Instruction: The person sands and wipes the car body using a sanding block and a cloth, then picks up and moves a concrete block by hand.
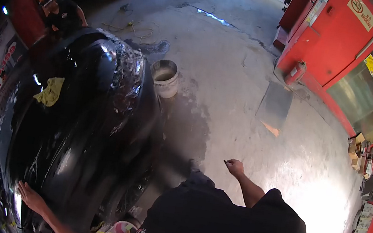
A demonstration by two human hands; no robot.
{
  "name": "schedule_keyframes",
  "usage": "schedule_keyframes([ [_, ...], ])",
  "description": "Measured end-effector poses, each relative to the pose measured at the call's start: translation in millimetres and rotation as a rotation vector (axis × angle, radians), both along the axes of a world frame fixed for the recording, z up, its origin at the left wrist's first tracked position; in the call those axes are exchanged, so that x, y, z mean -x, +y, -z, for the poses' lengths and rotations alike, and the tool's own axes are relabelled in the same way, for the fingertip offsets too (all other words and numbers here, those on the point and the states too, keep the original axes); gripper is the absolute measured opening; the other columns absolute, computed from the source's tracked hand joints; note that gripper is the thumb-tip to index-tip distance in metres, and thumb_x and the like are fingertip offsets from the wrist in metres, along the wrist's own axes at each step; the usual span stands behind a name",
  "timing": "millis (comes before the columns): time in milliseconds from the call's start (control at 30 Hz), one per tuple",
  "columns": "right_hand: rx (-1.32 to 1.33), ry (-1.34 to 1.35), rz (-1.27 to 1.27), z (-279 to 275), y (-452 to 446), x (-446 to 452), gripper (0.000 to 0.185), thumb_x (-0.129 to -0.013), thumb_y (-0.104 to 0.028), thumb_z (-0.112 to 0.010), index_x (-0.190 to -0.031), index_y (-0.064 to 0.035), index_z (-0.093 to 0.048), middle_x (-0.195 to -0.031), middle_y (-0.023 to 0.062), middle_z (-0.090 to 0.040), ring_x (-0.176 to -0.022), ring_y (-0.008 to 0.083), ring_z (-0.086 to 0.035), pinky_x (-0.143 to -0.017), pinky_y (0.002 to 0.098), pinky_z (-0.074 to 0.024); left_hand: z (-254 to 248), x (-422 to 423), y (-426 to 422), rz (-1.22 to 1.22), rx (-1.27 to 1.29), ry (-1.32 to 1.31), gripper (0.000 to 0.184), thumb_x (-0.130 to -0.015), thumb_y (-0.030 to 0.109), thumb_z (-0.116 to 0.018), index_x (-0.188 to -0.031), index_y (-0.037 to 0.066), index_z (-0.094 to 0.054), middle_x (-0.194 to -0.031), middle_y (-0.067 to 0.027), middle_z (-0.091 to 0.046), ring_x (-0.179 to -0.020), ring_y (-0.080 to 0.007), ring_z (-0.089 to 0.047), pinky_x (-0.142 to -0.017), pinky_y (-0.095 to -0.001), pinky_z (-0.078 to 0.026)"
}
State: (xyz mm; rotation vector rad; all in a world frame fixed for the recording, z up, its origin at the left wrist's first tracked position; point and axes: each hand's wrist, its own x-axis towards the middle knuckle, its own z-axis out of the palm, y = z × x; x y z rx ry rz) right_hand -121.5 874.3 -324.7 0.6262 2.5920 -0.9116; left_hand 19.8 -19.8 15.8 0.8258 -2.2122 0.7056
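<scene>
My left hand (31, 198) lies with its fingers stretched out on the glossy black car body (77, 135), near its lower left edge. Wet-looking streaks and bright reflections run over the dark surface. Farther up on it rests a crumpled yellow cloth (51, 91). Held out over the floor on the other side, my right hand (235, 167) is closed around a small dark object (226, 162), too small to name. Its tip sticks out past the fingers.
A bucket (165, 88) of murky liquid stands beside the car on wet concrete (190, 121). A pink-rimmed bucket (123, 231) is near my body. Another person (64, 13) is at the car's far end. Red doors (331, 39), a fire extinguisher (295, 73) and boxes (356, 146) line the right.
</scene>
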Motion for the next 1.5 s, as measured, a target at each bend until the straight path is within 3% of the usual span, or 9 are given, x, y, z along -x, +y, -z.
schedule_keyframes([
  [400, -0.089, -0.01, -0.116, -17, 105, 153, 0.033, -0.088, -0.028, -0.068, -0.115, -0.0112, -0.077, -0.113, 0.0174, -0.075, -0.107, 0.0348, -0.071, -0.096, 0.0436, -0.0558, 34, 15, -5, -0.192, 0.008, 0.024, 0.044, -0.111, 0.03, -0.046, -0.142, 0.002, -0.059, -0.143, -0.019, -0.06, -0.133, -0.0378, -0.056, -0.11, -0.0431, -0.047],
  [600, -0.124, 0.063, -0.291, 26, 117, 176, 0.033, -0.092, -0.035, -0.061, -0.094, -0.0067, -0.076, -0.091, 0.0199, -0.074, -0.085, 0.0381, -0.072, -0.077, 0.0489, -0.0562, 5, 93, 96, -0.163, -0.018, -0.051, 0.038, -0.108, 0.023, -0.049, -0.142, 0.009, -0.06, -0.142, -0.0156, -0.061, -0.129, -0.0326, -0.059, -0.108, -0.042, -0.048],
  [667, -0.063, 0.035, -0.473, 26, 99, 186, 0.043, -0.095, -0.04, -0.06, -0.079, -0.0015, -0.07, -0.066, 0.0156, -0.068, -0.06, 0.0299, -0.066, -0.06, 0.0471, -0.0492, -12, 105, 175, -0.089, -0.161, 0.016, 0.037, -0.107, 0.016, -0.048, -0.141, 0.01, -0.059, -0.14, -0.0136, -0.062, -0.125, -0.0327, -0.062, -0.107, -0.0438, -0.05],
  [767, 0.234, 0.212, -0.454, 94, 81, 211, 0.03, -0.096, -0.022, -0.067, -0.113, 0.0006, -0.076, -0.081, 0.0066, -0.072, -0.077, 0.0141, -0.067, -0.069, 0.0311, -0.0515, -10, 117, 177, -0.021, -0.099, 0.013, 0.034, -0.103, 0.017, -0.054, -0.134, 0.004, -0.061, -0.141, -0.0152, -0.06, -0.135, -0.0325, -0.054, -0.113, -0.0443, -0.043],
  [800, 0.36, 0.026, -0.379, 67, 50, 222, 0.033, -0.091, -0.019, -0.069, -0.114, 0.0041, -0.074, -0.101, 0.012, -0.075, -0.091, 0.0187, -0.069, -0.082, 0.0323, -0.054, -2, 116, 175, 0.009, -0.062, 0.038, 0.036, -0.102, 0.019, -0.058, -0.134, 0.002, -0.06, -0.143, -0.016, -0.059, -0.138, -0.0331, -0.051, -0.116, -0.0453, -0.04],
  [933, 0.532, -0.016, -0.649, -10, -70, 245, 0.035, -0.098, -0.014, -0.065, -0.127, 0.0059, -0.068, -0.107, 0.0102, -0.073, -0.094, 0.0156, -0.065, -0.084, 0.0309, -0.052, 8, 96, 153, 0.061, -0.075, 0.106, 0.042, -0.102, 0.021, -0.059, -0.141, 0.004, -0.058, -0.148, -0.0146, -0.057, -0.143, -0.0332, -0.048, -0.118, -0.047, -0.038],
  [1000, 0.626, -0.025, -0.719, -128, -154, 229, 0.035, -0.099, -0.015, -0.066, -0.127, 0.0058, -0.068, -0.113, 0.0108, -0.072, -0.103, 0.0175, -0.066, -0.093, 0.0311, -0.0502, -2, 72, 134, 0.066, -0.066, 0.106, 0.042, -0.103, 0.021, -0.058, -0.141, 0.005, -0.059, -0.147, -0.0144, -0.058, -0.142, -0.033, -0.049, -0.117, -0.0478, -0.039],
  [1200, 0.87, 0.357, -1.072, -298, -318, 186, 0.031, -0.099, -0.012, -0.067, -0.126, 0.0022, -0.07, -0.133, 0.0152, -0.066, -0.125, 0.0212, -0.06, -0.109, 0.0341, -0.042, -34, -46, 43, 0.013, -0.042, 0.16, 0.032, -0.103, 0.019, -0.058, -0.131, 0.007, -0.068, -0.137, -0.0157, -0.066, -0.134, -0.0325, -0.057, -0.114, -0.042, -0.043],
  [1500, 0.464, 1.169, -1.406, -378, -573, 148, 0.031, -0.094, -0.01, -0.07, -0.125, -0.008, -0.073, -0.135, 0.0182, -0.064, -0.121, 0.0357, -0.062, -0.106, 0.0411, -0.0472, -33, -133, -35, 0.124, 0.034, 0.29, 0.034, -0.107, 0.03, -0.053, -0.129, 0.011, -0.071, -0.134, -0.0097, -0.069, -0.136, -0.0295, -0.057, -0.115, -0.0459, -0.041],
])
